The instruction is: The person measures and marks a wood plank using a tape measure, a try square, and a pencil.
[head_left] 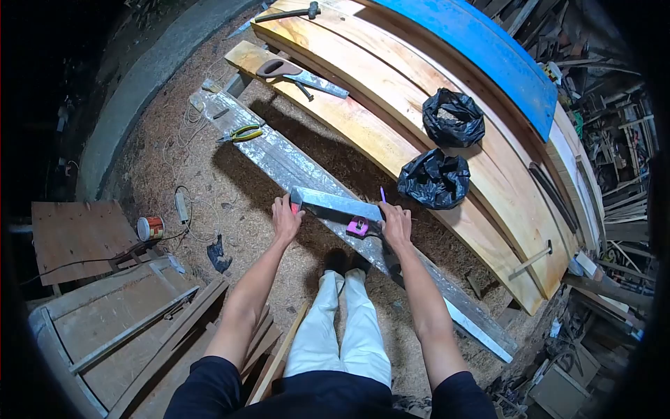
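My left hand [286, 220] is closed on the left end of a flat grey board-like piece [338, 202], with something red at its fingers. At the other end of this piece, my right hand [396, 225] grips it. A thin purple pencil [382, 194] sticks up beside the right fingers. Just left of that hand is a pink tape measure [357, 225], on or over the long grey plank [293, 164]. A dark object beneath my right hand is partly hidden. Yellow-handled pliers [242, 134] lie farther up the plank.
Beyond the plank, thick wooden beams [377, 133] carry a handsaw [301, 75], a hammer [310, 10] and two black plastic bags [434, 178]. A blue panel [474, 49] lies behind. Left are a paint can [150, 228], a power strip [181, 206] with cable, and wooden panels [112, 314].
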The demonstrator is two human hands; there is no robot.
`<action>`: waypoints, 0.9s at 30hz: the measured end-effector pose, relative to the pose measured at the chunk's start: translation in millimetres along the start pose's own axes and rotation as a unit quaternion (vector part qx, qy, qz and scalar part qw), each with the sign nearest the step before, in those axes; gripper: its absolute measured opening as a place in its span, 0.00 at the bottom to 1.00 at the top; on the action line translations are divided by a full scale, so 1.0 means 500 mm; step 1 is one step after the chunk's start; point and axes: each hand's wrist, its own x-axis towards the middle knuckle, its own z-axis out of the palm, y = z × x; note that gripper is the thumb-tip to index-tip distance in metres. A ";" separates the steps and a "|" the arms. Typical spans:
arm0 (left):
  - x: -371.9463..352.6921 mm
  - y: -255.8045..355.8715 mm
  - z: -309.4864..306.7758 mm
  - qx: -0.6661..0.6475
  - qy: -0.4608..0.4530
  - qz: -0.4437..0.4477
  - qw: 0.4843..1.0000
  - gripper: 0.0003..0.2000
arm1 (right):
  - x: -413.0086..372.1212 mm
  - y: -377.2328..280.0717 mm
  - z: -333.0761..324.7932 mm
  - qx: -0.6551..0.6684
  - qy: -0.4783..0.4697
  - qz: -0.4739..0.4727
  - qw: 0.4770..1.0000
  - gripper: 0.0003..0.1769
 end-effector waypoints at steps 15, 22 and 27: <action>0.078 -0.031 0.105 0.019 -0.035 0.014 0.999 0.36 | 0.031 0.083 0.092 0.059 -0.031 0.035 0.997 0.33; 0.067 -0.005 0.077 0.074 -0.034 0.067 0.994 0.36 | -0.036 0.072 0.015 0.131 0.111 0.109 0.979 0.16; 0.007 0.040 0.069 0.123 -0.096 0.317 0.936 0.35 | -0.172 0.063 -0.033 0.222 0.118 0.133 0.959 0.15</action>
